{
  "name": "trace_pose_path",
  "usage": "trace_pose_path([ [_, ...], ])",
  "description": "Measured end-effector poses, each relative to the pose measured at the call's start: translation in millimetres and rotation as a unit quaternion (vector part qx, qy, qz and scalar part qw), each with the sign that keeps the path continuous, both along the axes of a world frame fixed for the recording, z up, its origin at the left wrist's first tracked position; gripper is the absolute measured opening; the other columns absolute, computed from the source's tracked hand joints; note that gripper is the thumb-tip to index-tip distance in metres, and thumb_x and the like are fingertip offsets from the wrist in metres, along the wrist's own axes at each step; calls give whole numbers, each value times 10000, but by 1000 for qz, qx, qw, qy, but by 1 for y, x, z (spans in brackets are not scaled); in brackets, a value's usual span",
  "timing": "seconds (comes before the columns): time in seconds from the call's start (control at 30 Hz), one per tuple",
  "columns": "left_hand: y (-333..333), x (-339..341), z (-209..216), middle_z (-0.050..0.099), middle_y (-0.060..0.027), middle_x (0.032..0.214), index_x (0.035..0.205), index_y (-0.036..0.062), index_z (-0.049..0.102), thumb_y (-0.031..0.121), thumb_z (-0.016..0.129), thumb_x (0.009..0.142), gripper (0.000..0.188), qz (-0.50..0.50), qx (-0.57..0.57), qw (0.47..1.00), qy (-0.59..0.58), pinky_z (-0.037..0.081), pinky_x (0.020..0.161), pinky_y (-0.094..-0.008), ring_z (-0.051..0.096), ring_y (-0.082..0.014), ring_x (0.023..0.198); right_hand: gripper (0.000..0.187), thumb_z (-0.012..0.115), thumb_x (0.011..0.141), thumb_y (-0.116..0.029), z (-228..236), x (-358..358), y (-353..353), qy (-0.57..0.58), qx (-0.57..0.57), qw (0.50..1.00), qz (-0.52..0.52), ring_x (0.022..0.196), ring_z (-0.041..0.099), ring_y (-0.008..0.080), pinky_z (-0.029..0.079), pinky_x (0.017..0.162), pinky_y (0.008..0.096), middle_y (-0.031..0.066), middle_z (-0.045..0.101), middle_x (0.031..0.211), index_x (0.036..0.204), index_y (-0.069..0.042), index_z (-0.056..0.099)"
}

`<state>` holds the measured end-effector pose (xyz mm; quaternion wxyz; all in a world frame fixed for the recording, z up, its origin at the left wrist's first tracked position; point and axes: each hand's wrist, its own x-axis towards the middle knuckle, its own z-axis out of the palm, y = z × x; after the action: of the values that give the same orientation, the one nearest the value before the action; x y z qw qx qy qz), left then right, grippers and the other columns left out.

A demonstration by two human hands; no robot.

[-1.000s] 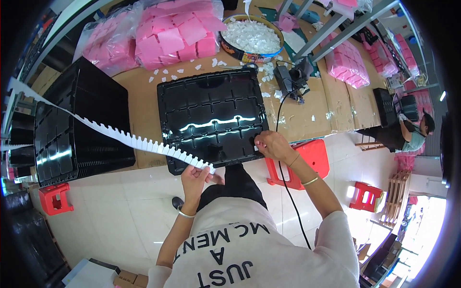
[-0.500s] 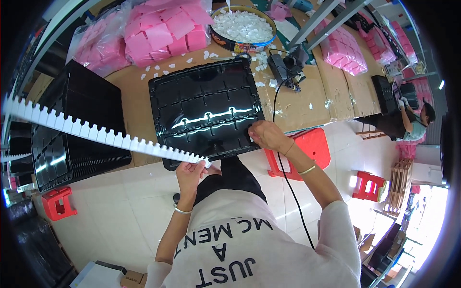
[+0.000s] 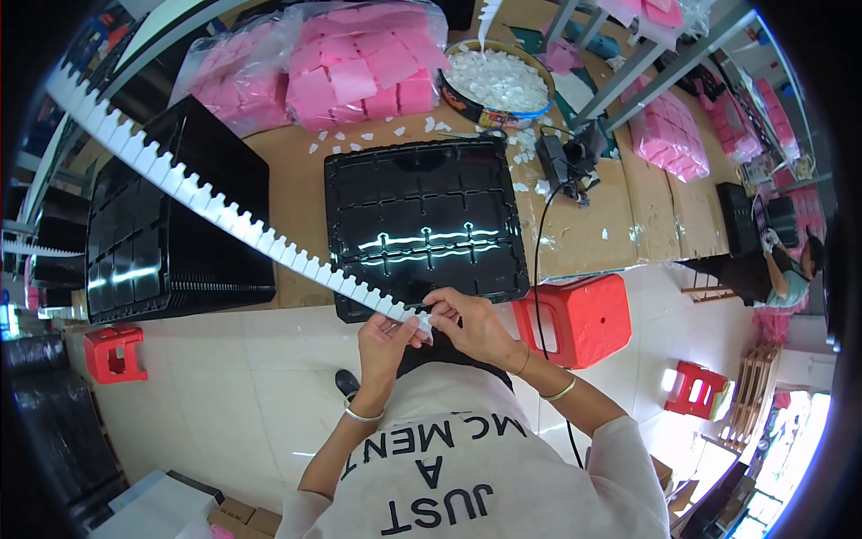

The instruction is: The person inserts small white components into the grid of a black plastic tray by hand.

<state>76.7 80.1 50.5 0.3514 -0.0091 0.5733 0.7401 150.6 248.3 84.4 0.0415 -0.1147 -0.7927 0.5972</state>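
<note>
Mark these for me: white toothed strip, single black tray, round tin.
White toothed strip [image 3: 214, 208]: head view, body mid-length.
Single black tray [image 3: 420, 212]: head view, bare middle of its upper face.
Round tin [image 3: 491, 118]: head view, near outer wall.

L hand [image 3: 382, 349] pinches nr end of white notched strip [image 3: 211, 207]; R hand [image 3: 476, 328] at same end, prob. touching it. Blk tray [image 3: 422, 207] just beyond on cardboard-topped table [image 3: 584, 232], w/ blk tray stack [image 3: 206, 256] to L, tub [image 3: 485, 116] of white bits [image 3: 498, 79] behind.

Pale short-sleeved shirt [image 3: 530, 467] with black lettering [image 3: 429, 470], black trousers [image 3: 462, 360], silvery left bangle [image 3: 363, 417], gold right bangle [image 3: 561, 392], thin right wristband [image 3: 525, 361].
</note>
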Motion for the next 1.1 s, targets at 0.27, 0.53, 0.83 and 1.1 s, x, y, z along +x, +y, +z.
trace_pose_path([
  [0.27,3,-3,13,713,-136,861,1010,-49,633,63,649,958,125,-13,2,1000,4,578,639,-253,696,-163,707,101,660,884,-62,2,-16,6,12,69,997,28,681,659,226,538,645,321,112,648,805,955,6,640],
  [0.53,-9,-28,-2,683,-80,781,966,-8,638,171,641,982,180,61,-49,996,-31,474,490,-238,652,-138,622,105,680,888,-75,17,-43,32,75,104,991,34,669,632,202,520,627,298,106,642,810,949,10,662],
  [0.83,-128,-30,-75,653,-53,707,899,-41,660,213,730,911,264,137,-278,940,145,460,548,-254,598,-128,602,91,644,878,-160,-25,-123,221,33,388,921,18,769,662,344,519,656,442,138,645,815,886,-75,676],
  [1.1,-185,-3,-125,693,-87,789,919,-29,652,17,799,790,201,140,-367,917,74,493,604,-269,640,-145,671,115,632,887,-176,-73,-170,268,50,514,854,72,847,677,340,544,712,455,128,692,925,929,-87,690],
])
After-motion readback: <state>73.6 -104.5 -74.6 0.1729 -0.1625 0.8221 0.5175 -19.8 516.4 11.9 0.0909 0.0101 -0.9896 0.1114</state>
